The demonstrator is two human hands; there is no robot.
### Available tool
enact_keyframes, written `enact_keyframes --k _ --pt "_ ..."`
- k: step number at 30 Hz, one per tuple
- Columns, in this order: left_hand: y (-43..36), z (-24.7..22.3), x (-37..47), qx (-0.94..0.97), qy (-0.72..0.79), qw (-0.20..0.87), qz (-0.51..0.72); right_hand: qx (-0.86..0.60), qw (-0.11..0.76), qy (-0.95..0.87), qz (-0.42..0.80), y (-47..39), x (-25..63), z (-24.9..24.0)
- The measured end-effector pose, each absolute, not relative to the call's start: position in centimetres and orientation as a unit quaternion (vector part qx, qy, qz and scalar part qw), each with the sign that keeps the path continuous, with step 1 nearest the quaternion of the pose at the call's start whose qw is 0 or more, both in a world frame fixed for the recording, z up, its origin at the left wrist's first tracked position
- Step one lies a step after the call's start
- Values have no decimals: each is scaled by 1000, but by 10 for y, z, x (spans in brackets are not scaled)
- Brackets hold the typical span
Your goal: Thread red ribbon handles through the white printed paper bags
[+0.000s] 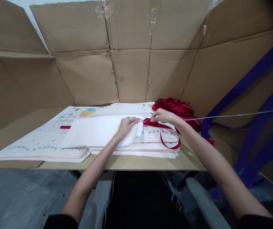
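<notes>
A stack of flat white paper bags (131, 148) with coloured triangle print lies on the table in front of me. My left hand (126, 125) pinches the upper edge of the top bag (98, 130) and lifts it slightly. My right hand (162, 116) grips a red ribbon (167, 135) at the bag's edge; the ribbon loops down over the stack toward the right. A thin metal rod (232, 115) runs from my right hand out to the right.
A second stack of printed bags (38, 146) lies to the left. A heap of red ribbons (176, 106) sits behind my right hand. Cardboard walls (131, 63) enclose the table. Blue straps (253, 76) hang at right. The table's front edge (126, 165) is close.
</notes>
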State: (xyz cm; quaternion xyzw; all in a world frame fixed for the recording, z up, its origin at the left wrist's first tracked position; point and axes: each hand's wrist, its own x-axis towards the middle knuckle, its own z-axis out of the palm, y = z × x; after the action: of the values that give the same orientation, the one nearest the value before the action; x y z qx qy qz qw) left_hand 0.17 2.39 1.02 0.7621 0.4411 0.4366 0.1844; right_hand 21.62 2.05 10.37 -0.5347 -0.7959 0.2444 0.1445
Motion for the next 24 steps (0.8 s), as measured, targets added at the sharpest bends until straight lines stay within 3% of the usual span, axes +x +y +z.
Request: enact_keyframes --k 8,15,24 --pt "19 15 1 792 440 139 400 -481 129 -801 332 45 205 80" --pt "-13 8 -13 822 524 -31 224 -446 148 -817 336 63 210 58" --pt "-18 -2 -15 837 526 -50 146 -499 176 -776 345 63 192 58"
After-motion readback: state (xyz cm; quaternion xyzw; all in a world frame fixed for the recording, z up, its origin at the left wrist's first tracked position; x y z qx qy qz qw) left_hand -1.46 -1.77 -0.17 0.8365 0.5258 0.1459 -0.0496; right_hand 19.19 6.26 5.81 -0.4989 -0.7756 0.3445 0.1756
